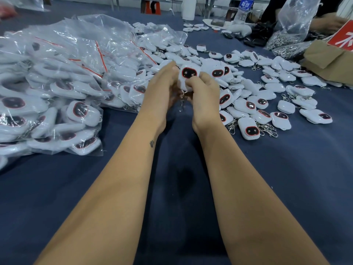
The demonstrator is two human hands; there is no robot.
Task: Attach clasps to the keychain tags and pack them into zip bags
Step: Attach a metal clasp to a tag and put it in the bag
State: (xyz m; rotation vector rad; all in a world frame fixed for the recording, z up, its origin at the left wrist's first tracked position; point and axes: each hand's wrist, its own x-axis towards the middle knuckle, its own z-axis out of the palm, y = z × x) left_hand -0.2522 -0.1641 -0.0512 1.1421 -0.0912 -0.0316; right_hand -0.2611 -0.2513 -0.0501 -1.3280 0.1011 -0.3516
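Two bare forearms reach out over the dark blue cloth-covered counter [286, 188], with a heap of clear zip bags with red seals [57, 77], stuffed with white tags, lying at the far left. Just right of that heap the left hand [162, 87] and the right hand [202, 88] meet, their fingers curled round one white rounded keychain tag with a red-rimmed black face [189, 73], held upright above the counter with a small metal clasp [182, 101] dangling below. Loose white tags [267, 104] lie scattered to the right, and beyond them sits a clear bag of metal clasps [286, 41].
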